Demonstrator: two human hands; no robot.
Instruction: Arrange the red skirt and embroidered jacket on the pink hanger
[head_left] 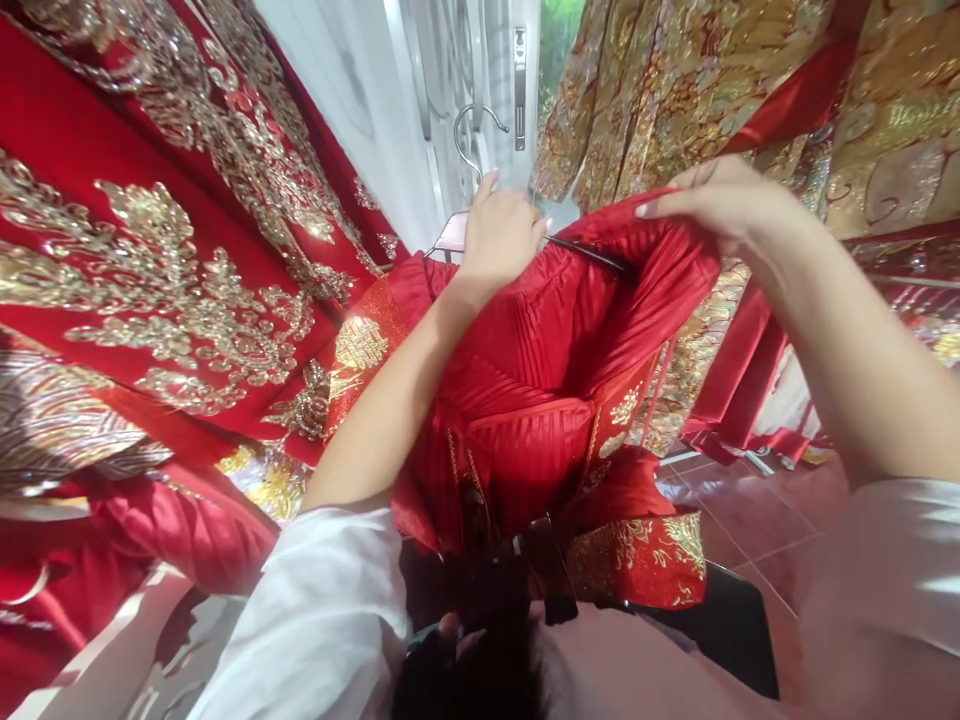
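A red garment (pixel 525 340) with a pleated lining and gold-embroidered bands spreads in front of me, its opening facing up. My left hand (pixel 499 235) is closed around the middle of a dark clothes hanger (pixel 592 255), just below its metal hook. One arm of that hanger runs into the garment's opening on the right. My right hand (pixel 720 205) pinches the garment's upper right edge, thumb on top, lifting the cloth away from the hanger. A pale tag-like piece (pixel 451 232) shows beside my left hand. The fingertips of both hands are partly hidden.
Red garments with gold beading (pixel 187 260) hang close on the left. On the right hangs gold patterned cloth (pixel 645 90). A white door frame with a lock plate (pixel 520 90) stands behind. Reddish floor tiles (pixel 750 510) and a black surface (pixel 739 620) lie lower right.
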